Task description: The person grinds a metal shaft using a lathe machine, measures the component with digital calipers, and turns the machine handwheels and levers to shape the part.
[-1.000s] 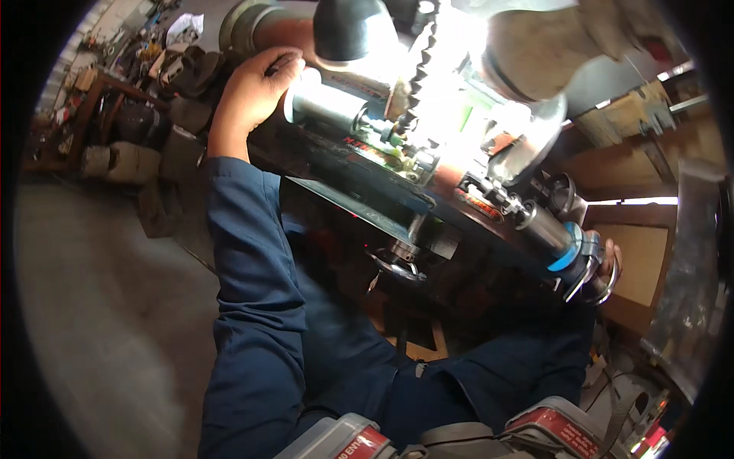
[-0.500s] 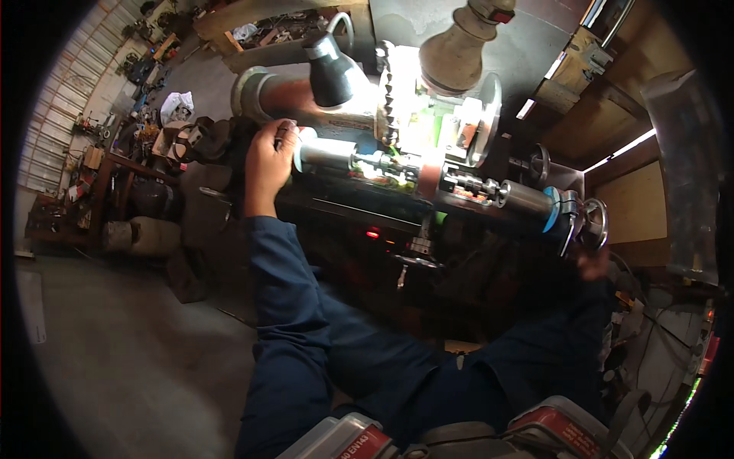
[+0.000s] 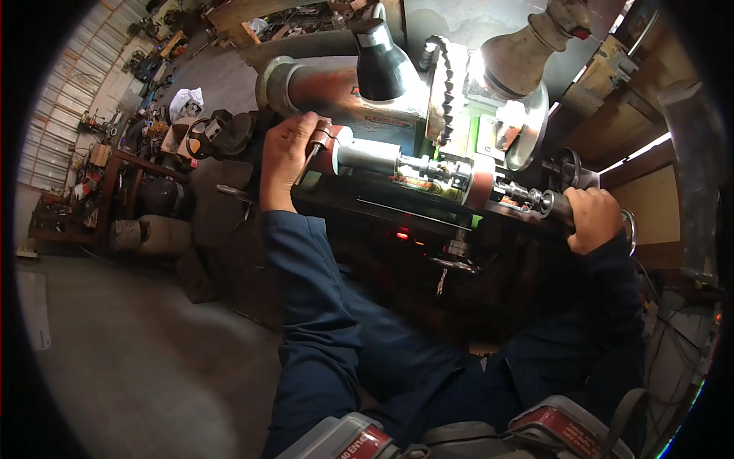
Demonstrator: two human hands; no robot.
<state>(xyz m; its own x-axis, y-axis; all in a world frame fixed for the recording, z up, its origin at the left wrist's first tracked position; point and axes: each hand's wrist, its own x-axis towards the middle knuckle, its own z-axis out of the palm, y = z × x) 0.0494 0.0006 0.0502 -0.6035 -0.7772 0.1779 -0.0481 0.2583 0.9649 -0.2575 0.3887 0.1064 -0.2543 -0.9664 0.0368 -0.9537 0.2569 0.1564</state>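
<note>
A bench-mounted machine carries a lobed steel shaft between two steel cylinders. My left hand is closed at the left end, its fingers on a reddish-brown collar. A thin rod sticks out beneath those fingers. Beside the collar runs the left steel cylinder. My right hand curls over the outer end of the right steel cylinder, hiding the fittings there. A reddish-brown ring or wheel stands across the shaft near its middle.
Behind the shaft sit a reddish motor housing, a black cone lamp, a chain and a beige lamp-like housing. A small crank handwheel juts toward me below. Cluttered shelving lines the left.
My right hand has risen from below the right-end fittings and closed over the cylinder's end. My left hand stays at the left end. The whole scene has shifted rightward in view.
</note>
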